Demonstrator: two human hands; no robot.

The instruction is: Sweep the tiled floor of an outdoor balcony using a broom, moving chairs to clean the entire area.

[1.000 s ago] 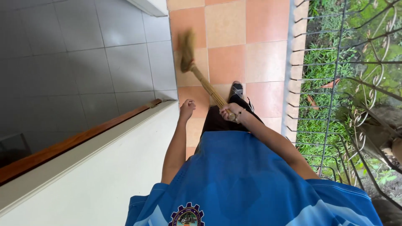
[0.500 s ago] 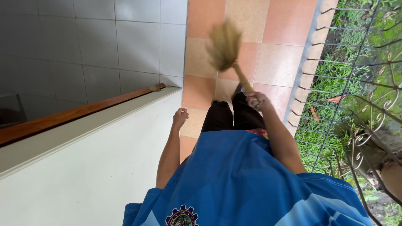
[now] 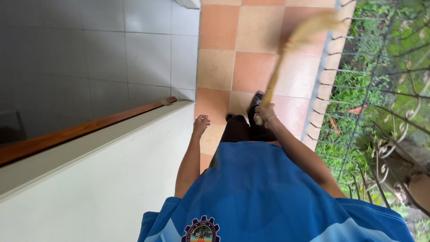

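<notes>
Straw-bristled wooden-handled broom [image 3: 286,58], gripped in right hand [image 3: 264,113], could snag the black iron railing [image 3: 371,89]; left hand [image 3: 201,123] hangs loosely curled.

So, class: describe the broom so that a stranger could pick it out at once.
Start at the orange tiled floor between the grey wall and the metal railing. The right hand grips a pale stick; the broom is its blurred straw head, the only straw-coloured thing there.

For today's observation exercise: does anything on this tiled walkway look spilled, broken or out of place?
Nothing stands out. The right hand grips a broom, blurred by motion; the left hand hangs empty, and the floor tiles look intact.
</notes>
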